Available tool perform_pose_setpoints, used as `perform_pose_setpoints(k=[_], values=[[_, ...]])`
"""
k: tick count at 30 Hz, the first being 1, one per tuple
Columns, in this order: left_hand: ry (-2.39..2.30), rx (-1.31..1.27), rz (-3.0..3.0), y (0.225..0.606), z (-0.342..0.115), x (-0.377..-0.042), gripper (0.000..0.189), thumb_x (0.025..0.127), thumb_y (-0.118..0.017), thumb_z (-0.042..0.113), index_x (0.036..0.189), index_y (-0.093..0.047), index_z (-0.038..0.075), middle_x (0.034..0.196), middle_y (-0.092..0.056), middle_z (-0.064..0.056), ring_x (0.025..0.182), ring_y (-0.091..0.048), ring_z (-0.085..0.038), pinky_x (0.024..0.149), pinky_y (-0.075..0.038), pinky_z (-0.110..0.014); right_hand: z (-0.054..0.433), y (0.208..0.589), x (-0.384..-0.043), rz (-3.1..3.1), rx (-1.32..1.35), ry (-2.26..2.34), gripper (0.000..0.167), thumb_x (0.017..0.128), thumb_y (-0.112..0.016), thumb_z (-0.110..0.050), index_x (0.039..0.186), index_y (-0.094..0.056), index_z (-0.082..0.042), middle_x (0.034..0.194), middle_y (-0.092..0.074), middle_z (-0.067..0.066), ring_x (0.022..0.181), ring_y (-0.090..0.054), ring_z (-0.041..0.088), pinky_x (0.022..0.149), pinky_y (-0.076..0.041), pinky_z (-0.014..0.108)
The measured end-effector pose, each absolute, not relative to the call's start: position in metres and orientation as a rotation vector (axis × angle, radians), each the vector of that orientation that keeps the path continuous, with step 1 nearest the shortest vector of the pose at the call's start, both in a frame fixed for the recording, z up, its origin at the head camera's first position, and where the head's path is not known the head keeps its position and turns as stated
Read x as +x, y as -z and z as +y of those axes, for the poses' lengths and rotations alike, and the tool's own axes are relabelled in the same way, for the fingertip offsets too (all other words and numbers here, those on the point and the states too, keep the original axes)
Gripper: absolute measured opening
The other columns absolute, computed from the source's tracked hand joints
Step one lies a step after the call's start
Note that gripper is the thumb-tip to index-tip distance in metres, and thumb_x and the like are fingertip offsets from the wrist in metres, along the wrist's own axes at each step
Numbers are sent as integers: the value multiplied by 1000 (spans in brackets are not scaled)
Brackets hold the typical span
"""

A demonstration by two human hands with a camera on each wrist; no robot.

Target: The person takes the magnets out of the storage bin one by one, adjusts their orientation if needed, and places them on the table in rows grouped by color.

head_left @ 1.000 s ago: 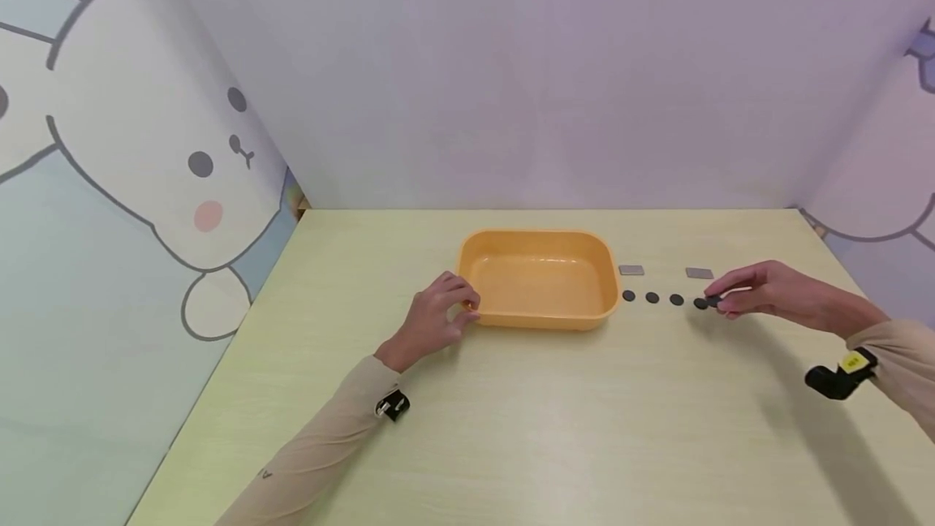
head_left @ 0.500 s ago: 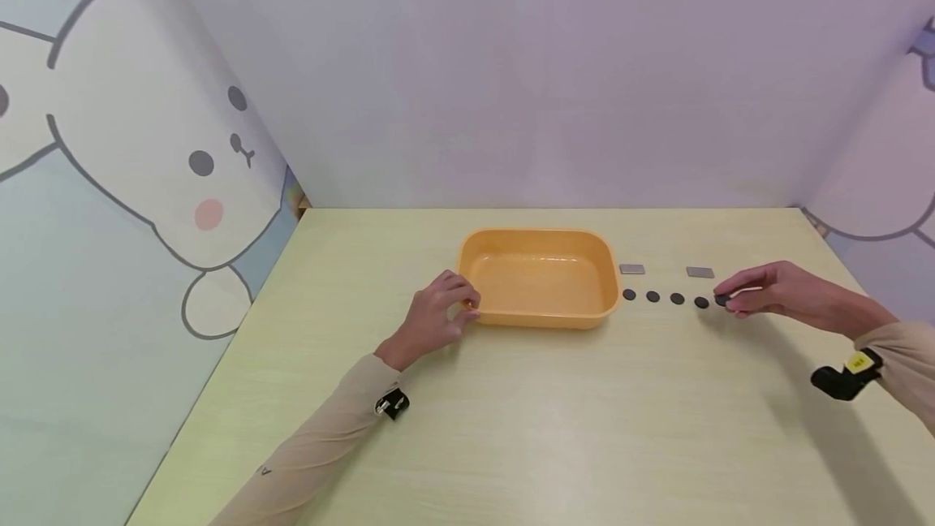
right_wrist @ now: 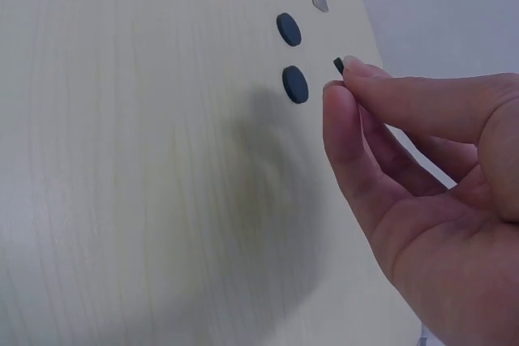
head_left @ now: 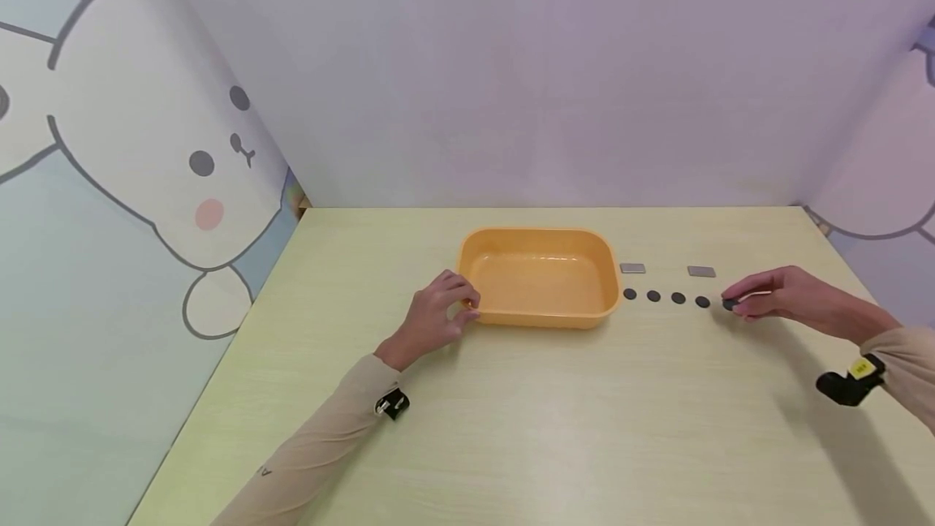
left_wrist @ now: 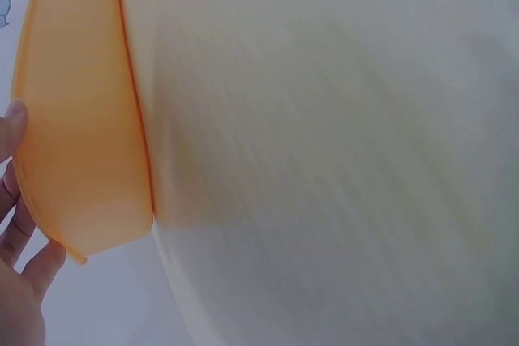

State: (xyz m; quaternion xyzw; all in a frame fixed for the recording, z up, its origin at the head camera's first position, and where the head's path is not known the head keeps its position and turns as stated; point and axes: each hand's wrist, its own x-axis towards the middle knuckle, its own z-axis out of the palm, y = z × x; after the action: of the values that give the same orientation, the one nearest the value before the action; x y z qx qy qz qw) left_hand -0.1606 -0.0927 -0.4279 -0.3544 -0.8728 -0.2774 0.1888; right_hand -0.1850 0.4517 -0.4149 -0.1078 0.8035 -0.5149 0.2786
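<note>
My left hand (head_left: 436,311) grips the near left corner of an orange plastic basin (head_left: 540,320), fingers over the rim. From the side, the basin wall (left_wrist: 81,103) shows in the left wrist view, with fingers at its edge. My right hand (head_left: 785,299) pinches a small black disc (head_left: 730,304) between thumb and fingertips, at the right end of a row of similar discs (head_left: 678,298). In the right wrist view just a dark edge of the pinched disc (right_wrist: 339,65) shows; the fingers hide the rest. Whether it touches the table I cannot tell.
Two small grey rectangular plates lie behind the discs: a left plate (head_left: 632,269) beside the basin and a right plate (head_left: 701,272) near my right hand. The pale wooden table (head_left: 555,420) meets a plain wall at the back and cartoon-printed walls at the sides.
My right hand has shifted slightly right with the black disc, from close against the last disc in the row to a gap beyond it. The left hand and basin stay put.
</note>
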Motion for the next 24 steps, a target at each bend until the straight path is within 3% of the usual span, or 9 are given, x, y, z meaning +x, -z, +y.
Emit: perform_pose_setpoints(k=[11,24], values=[[793,-1000,-2443,427,-92,-161,17,76,-78,9,79,-63,16,87,-60,6,85,-51,-10,68,-48,-26,457,424,-187,2251,-222,1320,31,89,-64,-6,114,-61,10,100,-68,-6,88,-65,10,76,-53,29],[807,-1013,-2405,430,-92,-161,17,77,-78,12,78,-62,16,86,-59,7,84,-51,-10,63,-47,-25,451,437,-189,2511,-152,1195,42,80,-75,-13,110,-62,13,91,-70,2,76,-66,8,68,-53,28]])
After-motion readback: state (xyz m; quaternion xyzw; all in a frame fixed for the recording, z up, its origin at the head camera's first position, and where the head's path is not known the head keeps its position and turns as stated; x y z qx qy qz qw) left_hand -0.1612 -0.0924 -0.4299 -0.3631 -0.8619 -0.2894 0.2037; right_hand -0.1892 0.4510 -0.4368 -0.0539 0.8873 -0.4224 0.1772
